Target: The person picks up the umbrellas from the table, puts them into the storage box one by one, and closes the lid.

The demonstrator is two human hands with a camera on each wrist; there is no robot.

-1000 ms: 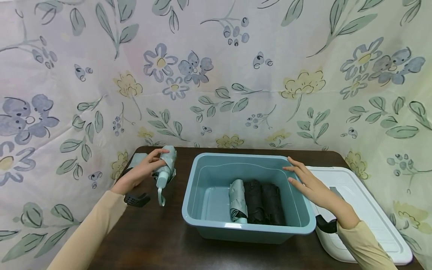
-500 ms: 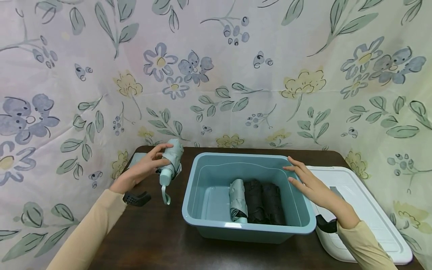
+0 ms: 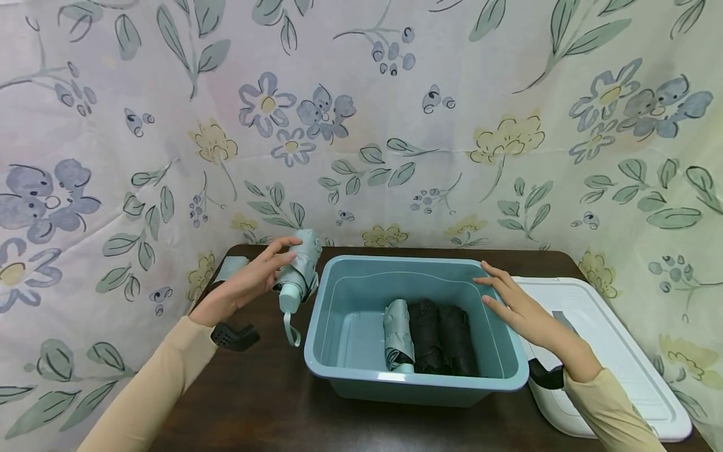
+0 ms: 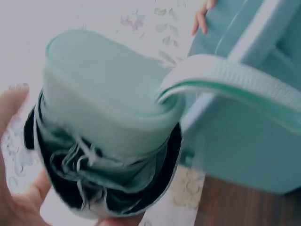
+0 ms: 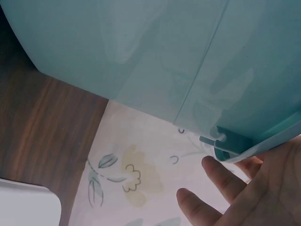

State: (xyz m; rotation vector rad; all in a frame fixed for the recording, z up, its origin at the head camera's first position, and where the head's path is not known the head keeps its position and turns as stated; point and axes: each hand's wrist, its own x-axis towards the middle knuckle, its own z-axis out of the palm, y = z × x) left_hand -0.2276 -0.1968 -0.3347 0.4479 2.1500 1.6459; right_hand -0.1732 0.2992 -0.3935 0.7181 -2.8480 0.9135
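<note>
Pale green, furled and tilted, with a compact umbrella point(image 3: 305, 263) just left of a blue-green plastic bin point(image 3: 361, 375). Gripped by curled fingers and thumb of the left hand point(image 3: 255, 276). Points its smooth handle point(image 3: 290, 297) toward the person, with a wrist loop point(image 3: 292, 329) dangling from the end. Seen close up from the left wrist, with the loop arching toward the bin's outer wall and dark-edged folds bunched beneath the handle.

On the opposite side, at the bin's right-hand rim, right hand point(image 3: 522, 314) resting with fingers extended and spread wide.

Inside the bin, side by side along the floor: one pale green roll point(image 3: 398, 333), one black roll point(image 3: 425, 339) and a second black roll point(image 3: 456, 339) nearest the right wall. To the right of the bin, on the dark wood table point(image 3: 254, 395), a white lid-like panel point(image 3: 610, 364), partly covered by the right forearm. Near the table's far left corner, beyond the left hand, a pale blue-green object point(image 3: 233, 267), too hidden to identify. On both arms, cream sleeves point(image 3: 152, 383) and black wristbands point(image 3: 234, 337). Behind, hanging fabric point(image 3: 361, 107) printed with flowers, berries and leaves.
</note>
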